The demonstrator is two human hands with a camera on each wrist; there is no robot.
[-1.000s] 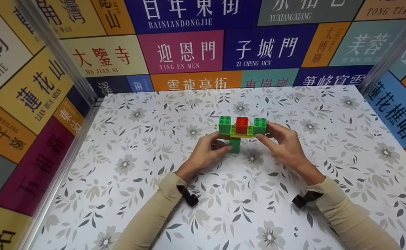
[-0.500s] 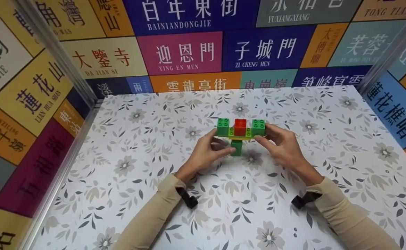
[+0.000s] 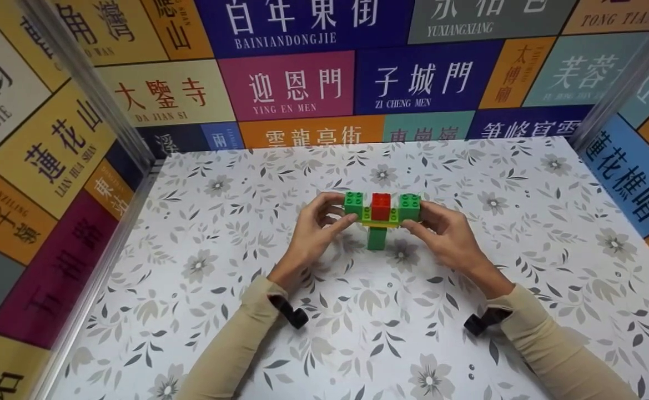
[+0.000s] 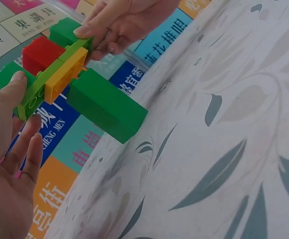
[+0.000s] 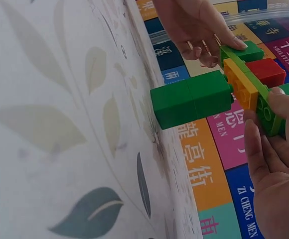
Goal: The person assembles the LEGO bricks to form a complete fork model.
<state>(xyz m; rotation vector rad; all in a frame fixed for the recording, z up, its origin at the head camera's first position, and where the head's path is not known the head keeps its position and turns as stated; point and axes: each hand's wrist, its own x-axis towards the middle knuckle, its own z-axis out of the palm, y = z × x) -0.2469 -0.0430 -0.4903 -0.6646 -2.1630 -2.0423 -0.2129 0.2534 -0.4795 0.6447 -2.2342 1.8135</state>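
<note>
A T-shaped build of toy building bricks stands between my hands in the head view. Its crossbar is a lime plate (image 4: 41,93) bearing a red brick (image 3: 381,206) in the middle, a green brick (image 3: 353,204) at the left end and another green brick (image 3: 409,206) at the right end. Under the lime plate sits an orange plate (image 5: 240,83), over a green brick column (image 3: 377,239). Studs show between column and orange plate, so I cannot tell how firmly they join. My left hand (image 3: 311,230) pinches the crossbar's left end; my right hand (image 3: 451,232) pinches the right end.
The table (image 3: 235,222) has a white cover printed with grey leaves and flowers. Panels with large lettering (image 3: 302,83) stand behind it and at both sides. A black wrist strap (image 3: 288,312) sits on my left sleeve, with another strap (image 3: 488,319) on the right.
My left thumb has gone from the green column up to the crossbar's left end, and the left hand has shifted left. The build has come slightly nearer me; the right hand keeps its grip.
</note>
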